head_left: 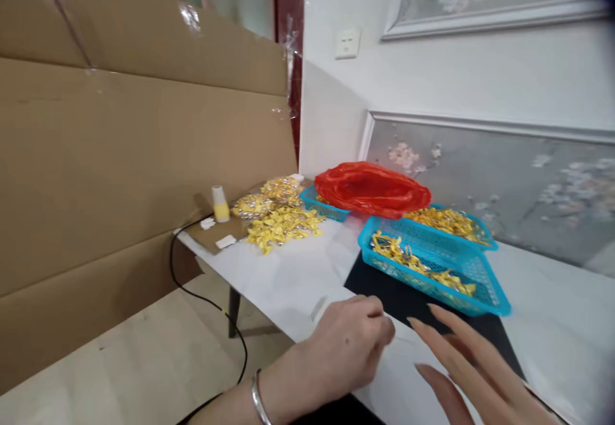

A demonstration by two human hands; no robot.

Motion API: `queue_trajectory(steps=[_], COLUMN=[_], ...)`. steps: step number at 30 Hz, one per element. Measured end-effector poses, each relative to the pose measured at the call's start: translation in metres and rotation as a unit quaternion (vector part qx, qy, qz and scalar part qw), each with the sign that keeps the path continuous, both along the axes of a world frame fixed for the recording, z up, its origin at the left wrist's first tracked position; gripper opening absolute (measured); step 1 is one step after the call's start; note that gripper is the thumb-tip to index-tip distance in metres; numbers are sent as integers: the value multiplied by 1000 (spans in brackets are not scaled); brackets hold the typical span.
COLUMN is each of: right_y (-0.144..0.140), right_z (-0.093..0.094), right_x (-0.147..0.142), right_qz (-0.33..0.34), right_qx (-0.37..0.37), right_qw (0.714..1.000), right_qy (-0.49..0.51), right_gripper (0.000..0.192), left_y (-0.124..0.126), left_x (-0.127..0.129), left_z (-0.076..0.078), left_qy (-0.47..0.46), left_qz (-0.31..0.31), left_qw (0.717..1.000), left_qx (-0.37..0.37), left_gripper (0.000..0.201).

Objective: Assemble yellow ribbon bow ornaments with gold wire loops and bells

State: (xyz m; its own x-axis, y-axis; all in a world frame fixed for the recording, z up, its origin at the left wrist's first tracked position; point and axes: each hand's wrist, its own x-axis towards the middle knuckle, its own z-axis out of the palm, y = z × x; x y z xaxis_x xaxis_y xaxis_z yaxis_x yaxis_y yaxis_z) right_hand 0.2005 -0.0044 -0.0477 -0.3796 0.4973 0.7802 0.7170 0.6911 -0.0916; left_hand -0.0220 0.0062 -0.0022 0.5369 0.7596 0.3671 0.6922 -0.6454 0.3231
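Note:
My left hand (353, 341) is curled closed above the white table (288, 284), with a silver bangle (259, 399) on its wrist. What its fingers hold, if anything, is hidden. To its right, my right hand (473, 367) has its fingers stretched out and apart, with nothing seen between them. Just beyond both hands lies a black mat (375, 284). A blue plastic basket (497, 293) stands partly on it, holding small yellow pieces (408, 258) with what look like thin wires or stems.
Behind, a red plastic bag (372, 188) sits over another blue basket (339, 213); a third basket (490, 239) holds more yellow pieces. Loose yellow pieces (283, 226) and bagged bundles lie left, near a white-and-yellow cone (220, 204). Cardboard (144, 136) walls the left; a black cable (211, 300) hangs down.

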Motion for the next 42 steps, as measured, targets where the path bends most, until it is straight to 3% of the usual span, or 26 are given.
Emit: queue_trajectory(steps=[2, 4, 9, 13, 16, 20, 22, 25, 29, 32, 38, 42], right_y=[20, 33, 50, 72, 95, 120, 127, 135, 146, 154, 162, 163], right_z=[7, 13, 28, 53, 76, 98, 101, 94, 82, 76, 67, 65], right_x=[-25, -43, -85, -148, -216, -313, -354, -397, -419, -422, -424, -425], right_qz=[55, 82, 134, 119, 121, 158, 171, 162, 132, 116, 136, 144], right_qx=[57, 73, 14, -26, -34, -22, -10, 4, 14, 13, -4, -18], right_qw=[994, 989, 978, 966, 948, 913, 890, 854, 818, 805, 794, 800], right_qy=[-74, -100, -160, -229, -293, -374, -423, -495, -559, -581, -593, -582], right_gripper=[23, 29, 33, 34, 29, 23, 19, 9, 24, 26, 27, 29], left_y=[-5, -7, -4, 5, 9, -4, -18, -38, -51, -49, -26, -1], left_x=[-9, -21, -55, -104, -161, -239, -266, -289, -293, -289, -290, -301], left_z=[2, 3, -6, -18, -21, -29, -39, -63, -91, -94, -65, -44], left_qy=[20, 23, -28, -136, -240, -351, -386, -425, -463, -481, -490, -476], left_qz=[6, 15, 63, 148, 238, 395, 445, 483, 496, 497, 482, 462], left_qw=[999, 999, 996, 979, 941, 848, 807, 765, 734, 721, 724, 742], left_qx=[25, 41, 51, 37, 30, 42, 42, 30, 17, 23, 61, 97], left_gripper=[18, 19, 23, 18, 9, 13, 14, 14, 15, 15, 12, 11])
